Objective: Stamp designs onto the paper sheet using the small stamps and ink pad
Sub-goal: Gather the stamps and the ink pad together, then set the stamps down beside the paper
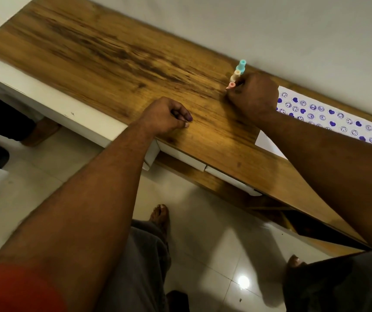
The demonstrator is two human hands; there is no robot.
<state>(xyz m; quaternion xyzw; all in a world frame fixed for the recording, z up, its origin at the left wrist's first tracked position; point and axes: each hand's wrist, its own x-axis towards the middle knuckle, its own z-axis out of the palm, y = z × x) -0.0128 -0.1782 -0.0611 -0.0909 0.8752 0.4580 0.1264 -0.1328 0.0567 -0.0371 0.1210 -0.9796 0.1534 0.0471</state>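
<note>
My right hand (253,95) is curled round the stamps (236,74), pink, cream and blue, pinching them just above my knuckles near the wall. The paper sheet (329,118) lies just behind that hand, already crowded with purple hearts and smiley faces, so I judge little is left to stamp. I can't see the ink pad. My left hand (167,117) rests in a loose, empty fist by the table's (90,52) front edge; bare wood stretches beyond it.
</note>
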